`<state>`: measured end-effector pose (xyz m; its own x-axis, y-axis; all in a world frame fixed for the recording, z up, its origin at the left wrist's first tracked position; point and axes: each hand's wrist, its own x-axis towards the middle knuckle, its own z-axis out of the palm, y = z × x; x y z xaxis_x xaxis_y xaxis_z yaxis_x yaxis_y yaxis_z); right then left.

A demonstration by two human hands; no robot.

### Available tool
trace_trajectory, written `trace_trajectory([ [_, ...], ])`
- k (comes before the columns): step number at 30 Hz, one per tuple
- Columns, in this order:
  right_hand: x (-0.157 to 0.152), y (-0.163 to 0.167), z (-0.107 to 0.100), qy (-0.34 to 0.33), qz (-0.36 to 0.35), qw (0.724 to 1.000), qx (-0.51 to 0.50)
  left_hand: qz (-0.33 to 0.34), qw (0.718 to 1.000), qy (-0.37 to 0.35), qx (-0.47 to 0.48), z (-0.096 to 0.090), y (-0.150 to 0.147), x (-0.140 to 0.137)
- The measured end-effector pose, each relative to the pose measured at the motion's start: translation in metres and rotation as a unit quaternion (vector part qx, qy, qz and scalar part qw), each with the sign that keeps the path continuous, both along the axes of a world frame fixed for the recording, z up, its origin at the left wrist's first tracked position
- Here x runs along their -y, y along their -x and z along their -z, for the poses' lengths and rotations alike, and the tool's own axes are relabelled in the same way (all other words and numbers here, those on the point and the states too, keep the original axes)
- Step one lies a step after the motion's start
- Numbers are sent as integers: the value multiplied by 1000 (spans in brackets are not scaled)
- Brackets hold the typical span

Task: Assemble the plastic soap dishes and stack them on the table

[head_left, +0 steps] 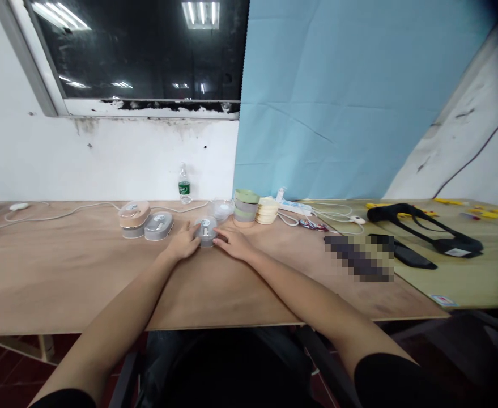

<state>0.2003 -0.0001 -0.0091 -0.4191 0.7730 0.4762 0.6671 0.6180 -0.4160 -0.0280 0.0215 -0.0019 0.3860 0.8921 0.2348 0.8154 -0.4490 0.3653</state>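
A small grey oval container (206, 239) with a clear lid stands on the table in front of me, between my hands. My left hand (183, 242) rests against its left side, fingertips at the lid's edge. From the right, my right hand (233, 243) touches it with thumb and forefinger. Left of my hands is another grey lidded container (158, 226). Beside that one, a pink-topped lidded container (133, 213) sits on a grey one (133, 231). Clear lids (222, 208) lie just behind the container I hold.
Behind my right hand stand a stack of grey and green bowls (246, 209) and a stack of cream bowls (267, 211). A water bottle (184, 186) is by the wall. White cables and a power strip (296, 207) run along the back; a black strapped frame (427, 226) lies right.
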Motion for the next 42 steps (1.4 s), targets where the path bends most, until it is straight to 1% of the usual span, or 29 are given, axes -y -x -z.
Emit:
trace_trajectory([
  [3, 2, 5, 1, -7, -22, 1000, -6, -44, 999, 25, 9, -2, -7, 10],
  [6, 6, 10, 2, 6, -61, 998, 0, -87, 996, 14, 21, -4, -14, 18],
  [9, 9, 13, 3, 13, -98, 995, 11, -124, 992, -1, 23, -5, -15, 17],
  [11, 10, 14, 4, 14, -110, 994, 17, -133, 991, -4, 26, -5, -12, 12],
  [15, 9, 12, 5, 10, -110, 994, 25, -130, 990, -35, 41, -8, -3, 6],
  [18, 8, 11, 5, 11, -103, 994, 32, -143, 985, -75, 57, -18, 6, 8],
  [22, 7, 10, 6, 11, -106, 994, 37, -204, 965, -144, 75, -36, 23, 12],
  [24, 6, 10, 7, 10, -110, 993, 39, -237, 954, -169, 69, -41, 33, 12],
  [28, 6, 11, 6, 14, -110, 993, 46, -270, 945, -176, 50, -38, 49, 5],
  [30, 6, 10, 6, 16, -110, 993, 47, -285, 942, -175, 39, -34, 52, 2],
  [33, 5, 10, 6, 3, -111, 993, 40, -320, 927, -197, 18, -30, 50, 0],
  [36, 3, 7, 6, -28, -100, 994, 32, -339, 915, -219, -2, -30, 48, 1],
  [38, 0, 2, 4, -65, -75, 995, 16, -345, 912, -221, -9, -29, 49, 1],
  [40, -4, -6, 0, -113, -24, 993, -17, -355, 909, -220, -9, -28, 50, -1],
  [42, -10, -20, -4, -163, 51, 984, -59, -363, 906, -219, -5, -27, 52, -3],
])
